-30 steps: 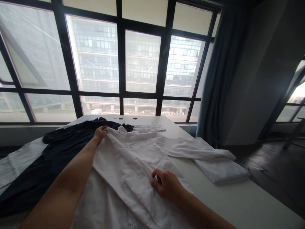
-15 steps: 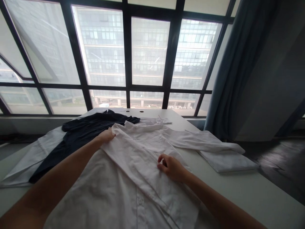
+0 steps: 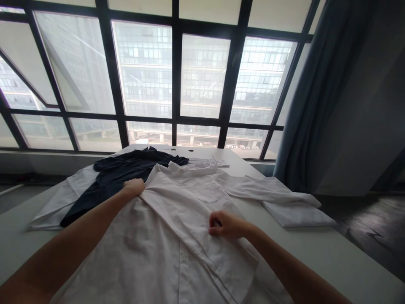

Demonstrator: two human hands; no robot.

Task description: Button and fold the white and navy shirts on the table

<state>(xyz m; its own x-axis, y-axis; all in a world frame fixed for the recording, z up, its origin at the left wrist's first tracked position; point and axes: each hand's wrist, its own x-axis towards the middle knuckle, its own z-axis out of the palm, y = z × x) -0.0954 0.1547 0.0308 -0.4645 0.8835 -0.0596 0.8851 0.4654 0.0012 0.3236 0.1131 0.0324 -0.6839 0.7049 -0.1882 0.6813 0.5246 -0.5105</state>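
Observation:
A white button-up shirt [image 3: 186, 198] lies spread before me, collar toward the windows, one sleeve stretched out to the right. My left hand [image 3: 134, 186] is closed on its left edge near the shoulder, and folds run from that grip diagonally down the front. Lower on the right side of the shirt, my right hand [image 3: 226, 224] is closed with curled fingers at the cloth; its fingertips are partly hidden. Beside my left hand lies a dark navy garment [image 3: 110, 179].
Under the clothes is a white table [image 3: 316, 253]. A folded white cloth [image 3: 300, 215] rests beneath the right sleeve. More white clothing [image 3: 63, 194] lies under the navy garment. Framed windows [image 3: 142, 71] stand behind, with a blue-grey curtain [image 3: 316, 105] on the right.
My left hand has drawn back toward me and slightly left, pulling the shirt's edge with it. My right fingers have curled tighter. The camera view has shifted a little.

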